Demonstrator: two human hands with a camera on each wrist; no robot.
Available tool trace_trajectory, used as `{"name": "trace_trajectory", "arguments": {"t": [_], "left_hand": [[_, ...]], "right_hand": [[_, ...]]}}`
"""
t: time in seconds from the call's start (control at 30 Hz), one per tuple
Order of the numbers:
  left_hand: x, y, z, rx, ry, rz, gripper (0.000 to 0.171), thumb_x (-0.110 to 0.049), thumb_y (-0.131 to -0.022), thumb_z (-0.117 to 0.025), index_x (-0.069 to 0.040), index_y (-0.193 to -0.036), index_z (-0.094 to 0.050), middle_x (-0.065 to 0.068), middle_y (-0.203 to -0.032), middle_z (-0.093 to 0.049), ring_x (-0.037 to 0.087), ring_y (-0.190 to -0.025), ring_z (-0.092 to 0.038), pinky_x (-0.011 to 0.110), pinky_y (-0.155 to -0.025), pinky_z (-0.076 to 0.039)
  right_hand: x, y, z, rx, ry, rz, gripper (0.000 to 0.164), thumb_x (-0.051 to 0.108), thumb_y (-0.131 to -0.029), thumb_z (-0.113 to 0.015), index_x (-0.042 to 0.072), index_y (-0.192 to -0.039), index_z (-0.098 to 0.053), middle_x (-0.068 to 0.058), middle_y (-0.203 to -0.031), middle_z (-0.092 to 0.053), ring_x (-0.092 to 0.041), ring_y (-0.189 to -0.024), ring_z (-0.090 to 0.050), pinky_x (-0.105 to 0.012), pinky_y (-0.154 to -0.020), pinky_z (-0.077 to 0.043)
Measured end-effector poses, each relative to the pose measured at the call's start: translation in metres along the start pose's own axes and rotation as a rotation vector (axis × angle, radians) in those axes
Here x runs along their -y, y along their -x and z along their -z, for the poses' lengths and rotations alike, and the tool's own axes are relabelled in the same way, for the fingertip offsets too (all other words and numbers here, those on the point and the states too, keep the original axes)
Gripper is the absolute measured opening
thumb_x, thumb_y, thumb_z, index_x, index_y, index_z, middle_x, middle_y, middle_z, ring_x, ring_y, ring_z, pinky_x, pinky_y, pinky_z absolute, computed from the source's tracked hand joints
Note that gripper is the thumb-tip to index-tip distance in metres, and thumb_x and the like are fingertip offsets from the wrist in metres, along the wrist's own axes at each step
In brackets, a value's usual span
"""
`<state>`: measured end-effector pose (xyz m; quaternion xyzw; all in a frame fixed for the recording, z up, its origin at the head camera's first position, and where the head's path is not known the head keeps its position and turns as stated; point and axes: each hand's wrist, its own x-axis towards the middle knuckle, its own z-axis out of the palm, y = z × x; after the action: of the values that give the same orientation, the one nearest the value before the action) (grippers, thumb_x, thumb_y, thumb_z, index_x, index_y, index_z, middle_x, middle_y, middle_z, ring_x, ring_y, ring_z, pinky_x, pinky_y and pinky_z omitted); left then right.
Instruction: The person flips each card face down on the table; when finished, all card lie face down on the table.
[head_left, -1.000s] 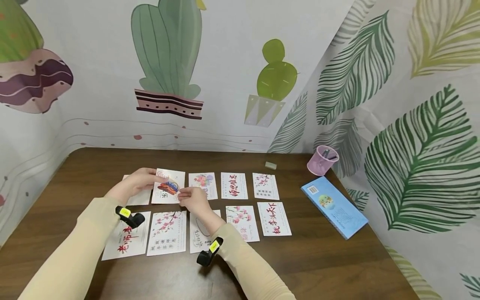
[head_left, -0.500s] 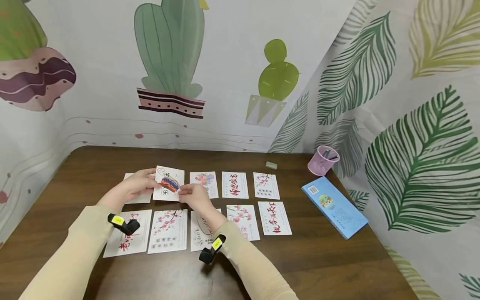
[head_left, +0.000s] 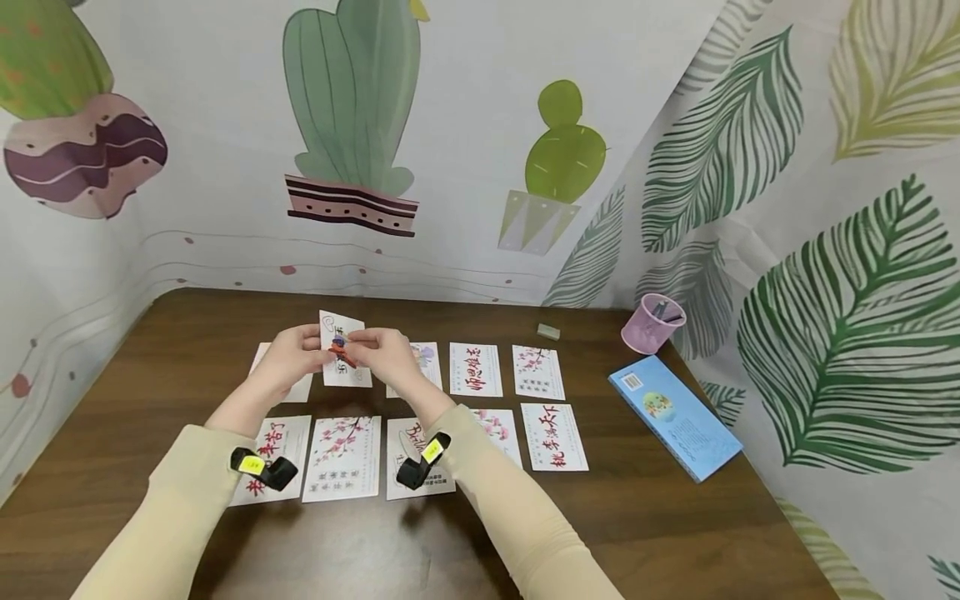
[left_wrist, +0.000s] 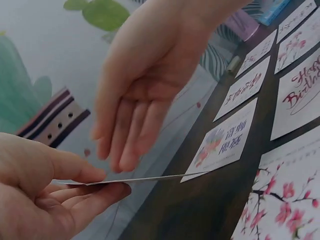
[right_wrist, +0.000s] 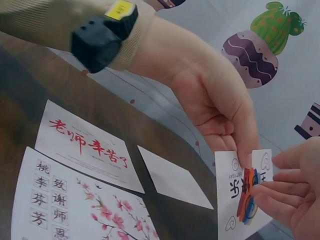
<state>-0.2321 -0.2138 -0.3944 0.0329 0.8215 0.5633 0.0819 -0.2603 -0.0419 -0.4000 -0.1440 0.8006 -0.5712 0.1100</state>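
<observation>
1. One brown tabletop (head_left: 660, 525) beneath nine flat cards (head_left: 553, 437) in two rows; same layout as a second ago.
2. Left hand (head_left: 288, 362): pinching the held card (right_wrist: 227, 205) at one edge, thumb on one face, other digits on the reverse.
3. Right hand (head_left: 393, 358): digits extended over the card's face, apparently gripping nothing; half a second ago, at the right edge.
4. Held card: above the top row, just raised higher and angled more steeply, so presumably now under mid-air handling; narrower to the head camera than before.
5. Coloured patch (right_wrist: 247, 197) on its face: partly hidden; touched or not, impossible to tell.
</observation>
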Motion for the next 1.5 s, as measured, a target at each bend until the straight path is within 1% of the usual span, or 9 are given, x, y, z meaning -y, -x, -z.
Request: {"name": "trace_trajectory", "arguments": {"t": [0.2,0.43,0.6,0.73,0.9,1.1,1.23,1.4,1.5], "left_hand": [[-0.007,0.007,-0.013,-0.069,-0.081,-0.056,0.063,-0.01,-0.096,-0.06,0.014,-0.146,-0.03,0.033,-0.133,-0.054,0.041,-0.121,-0.057,0.043,-0.097,-0.052],[-0.005,0.006,-0.026,-0.203,-0.143,-0.162,0.066,-0.02,-0.087,-0.076,0.006,-0.14,-0.047,0.025,-0.12,-0.066,0.036,-0.109,-0.066,0.026,-0.082,-0.058],[-0.002,0.002,-0.037,-0.291,-0.21,-0.252,0.064,-0.025,-0.086,-0.076,0.008,-0.135,-0.052,0.026,-0.117,-0.067,0.038,-0.102,-0.069,0.042,-0.082,-0.059],[0.0,0.001,-0.043,-0.298,-0.241,-0.269,0.058,-0.029,-0.093,-0.068,0.008,-0.136,-0.052,0.028,-0.119,-0.065,0.041,-0.103,-0.067,0.051,-0.085,-0.056],[0.008,-0.001,-0.042,-0.288,-0.218,-0.243,0.052,-0.027,-0.094,-0.066,0.004,-0.135,-0.054,0.026,-0.12,-0.066,0.04,-0.107,-0.066,0.048,-0.089,-0.055],[0.021,-0.002,-0.032,-0.326,-0.159,-0.213,0.046,-0.022,-0.093,-0.068,-0.001,-0.133,-0.058,0.021,-0.12,-0.068,0.035,-0.107,-0.067,0.02,-0.082,-0.056],[0.029,-0.003,-0.019,-0.352,-0.133,-0.087,0.054,-0.026,-0.094,-0.067,0.002,-0.137,-0.052,0.024,-0.126,-0.063,0.039,-0.114,-0.062,0.036,-0.093,-0.054],[0.038,-0.005,-0.008,-0.202,-0.131,0.127,0.069,-0.036,-0.095,-0.063,0.006,-0.144,-0.039,0.03,-0.138,-0.05,0.046,-0.129,-0.046,0.056,-0.107,-0.041],[0.042,-0.008,-0.007,-0.172,-0.154,0.163,0.066,-0.035,-0.094,-0.064,0.007,-0.141,-0.042,0.031,-0.137,-0.05,0.046,-0.128,-0.046,0.056,-0.106,-0.041]], "right_hand": [[0.001,-0.006,0.0,-0.01,-0.131,0.001,0.034,0.021,-0.091,-0.07,-0.004,-0.115,-0.069,-0.016,-0.099,-0.075,-0.022,-0.082,-0.075,-0.027,-0.071,-0.061],[0.002,-0.006,0.009,-0.072,-0.105,0.032,0.033,0.023,-0.085,-0.077,-0.002,-0.107,-0.073,-0.015,-0.098,-0.075,-0.02,-0.081,-0.075,-0.025,-0.066,-0.06],[0.002,-0.007,0.014,-0.117,-0.103,0.045,0.029,0.021,-0.085,-0.076,-0.002,-0.103,-0.075,-0.014,-0.095,-0.076,-0.018,-0.078,-0.074,-0.024,-0.064,-0.06],[-0.003,-0.009,0.017,-0.16,-0.151,0.041,0.025,0.017,-0.087,-0.074,-0.004,-0.101,-0.074,-0.016,-0.094,-0.075,-0.02,-0.077,-0.075,-0.024,-0.065,-0.06],[-0.007,-0.01,0.02,-0.215,-0.115,0.003,0.02,0.01,-0.087,-0.073,-0.005,-0.101,-0.073,-0.018,-0.092,-0.075,-0.021,-0.073,-0.074,-0.023,-0.064,-0.06],[-0.017,-0.013,0.024,-0.247,-0.062,-0.05,0.018,0.009,-0.087,-0.072,-0.003,-0.1,-0.074,-0.015,-0.091,-0.076,-0.017,-0.07,-0.072,-0.026,-0.066,-0.061],[-0.026,-0.016,0.026,-0.218,-0.052,-0.091,0.019,0.011,-0.089,-0.071,-0.002,-0.102,-0.073,-0.015,-0.093,-0.075,-0.014,-0.071,-0.071,-0.027,-0.07,-0.061],[-0.034,-0.019,0.024,-0.17,-0.032,-0.147,0.022,0.012,-0.09,-0.07,-0.004,-0.105,-0.071,-0.015,-0.096,-0.075,-0.01,-0.068,-0.068,-0.025,-0.07,-0.06],[-0.042,-0.022,0.02,-0.155,-0.017,-0.173,0.022,0.012,-0.09,-0.07,-0.004,-0.105,-0.071,-0.015,-0.096,-0.075,-0.008,-0.065,-0.065,-0.027,-0.071,-0.06]]}}
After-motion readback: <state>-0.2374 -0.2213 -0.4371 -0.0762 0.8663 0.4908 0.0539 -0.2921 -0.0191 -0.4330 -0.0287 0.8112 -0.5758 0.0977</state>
